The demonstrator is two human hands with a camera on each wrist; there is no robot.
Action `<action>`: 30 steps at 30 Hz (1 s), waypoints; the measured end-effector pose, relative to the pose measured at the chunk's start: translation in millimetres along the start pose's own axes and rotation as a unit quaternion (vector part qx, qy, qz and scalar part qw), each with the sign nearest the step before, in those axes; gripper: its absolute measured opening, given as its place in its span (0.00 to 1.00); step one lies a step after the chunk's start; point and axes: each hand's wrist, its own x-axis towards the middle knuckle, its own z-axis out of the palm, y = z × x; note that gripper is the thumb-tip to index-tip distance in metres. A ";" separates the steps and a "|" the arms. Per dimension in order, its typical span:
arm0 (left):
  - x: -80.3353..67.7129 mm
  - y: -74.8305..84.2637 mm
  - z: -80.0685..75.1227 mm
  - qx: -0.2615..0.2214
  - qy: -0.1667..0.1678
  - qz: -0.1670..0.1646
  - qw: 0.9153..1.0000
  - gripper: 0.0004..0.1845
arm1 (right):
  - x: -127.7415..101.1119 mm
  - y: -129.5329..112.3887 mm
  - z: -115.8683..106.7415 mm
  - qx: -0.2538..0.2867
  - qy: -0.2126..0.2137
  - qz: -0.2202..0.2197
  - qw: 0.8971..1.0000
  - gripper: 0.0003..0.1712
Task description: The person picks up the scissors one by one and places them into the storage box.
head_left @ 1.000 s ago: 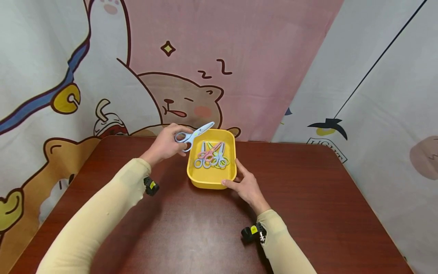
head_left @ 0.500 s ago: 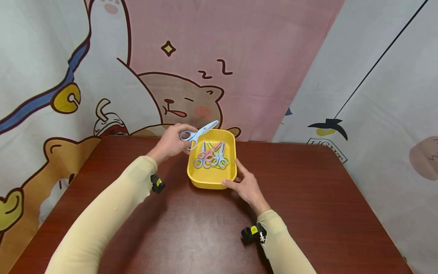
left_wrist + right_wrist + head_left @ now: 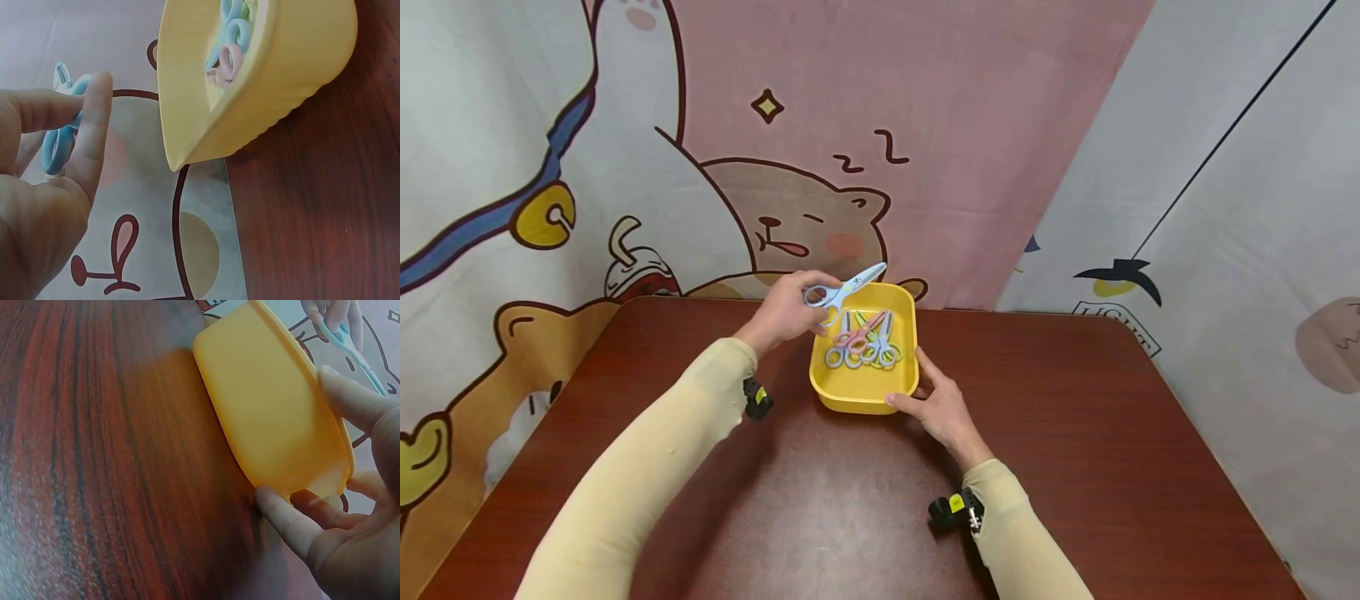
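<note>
Scissors [image 3: 846, 291] in pale blue, held up over the far left corner of the yellow tray [image 3: 863, 396].

The blue pair is pinched by its handle rings in the grip of the left hand [image 3: 786, 314], fingers curled round the loops, and the closed blades are pointed up and to the right, above the tray's rim. Inside the tray, a small heap of other scissors [image 3: 863, 342] is seen: pink, blue and green handles lying across one another. The tray's near right corner is clasped by the right hand [image 3: 942, 407], thumb laid along the near wall and fingers along the right wall. The tray is set on a dark red-brown wooden surface [image 3: 1075, 433], toward its far edge. Behind it, a cartoon-printed backdrop [image 3: 820, 167] is hung.
</note>
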 end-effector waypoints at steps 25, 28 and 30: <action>17.6 10.8 8.9 -0.030 -0.052 -0.064 0.996 0.25 | -0.1 -2.0 0.9 -0.017 0.007 0.019 1.000 0.59; 20.4 9.5 10.3 -0.034 -0.056 -0.068 0.996 0.25 | 0.2 -1.9 0.9 -0.014 0.006 0.019 1.000 0.59; 22.1 8.6 11.4 -0.035 -0.059 -0.073 0.995 0.25 | 0.5 -1.9 1.0 -0.012 0.005 0.018 1.000 0.59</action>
